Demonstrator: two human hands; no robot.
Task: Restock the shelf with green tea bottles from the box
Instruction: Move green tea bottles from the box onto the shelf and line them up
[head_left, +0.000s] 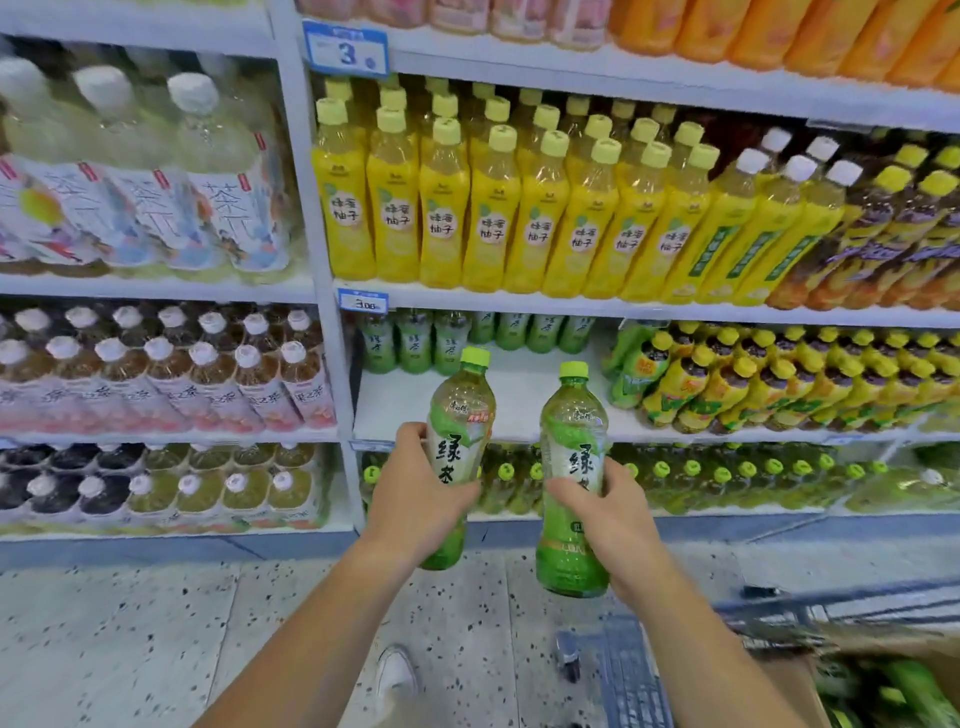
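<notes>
My left hand (415, 499) grips a green tea bottle (460, 415) with a lime cap, held upright in front of the shelf. My right hand (608, 514) grips a second green tea bottle (571, 431) beside it, also upright. Both bottles hover before a white shelf board (524, 395) that is bare at the front. Several green tea bottles (415, 340) stand at the back of that shelf. A cardboard box (810, 675) with more green bottles (904, 686) sits at the lower right.
Yellow citrus drink bottles (493, 218) fill the shelf above. Dark tea bottles with yellow caps (779, 379) crowd the right of the target shelf. A blue cart (628, 670) holds the box. Speckled floor and my white shoe (395, 673) lie below.
</notes>
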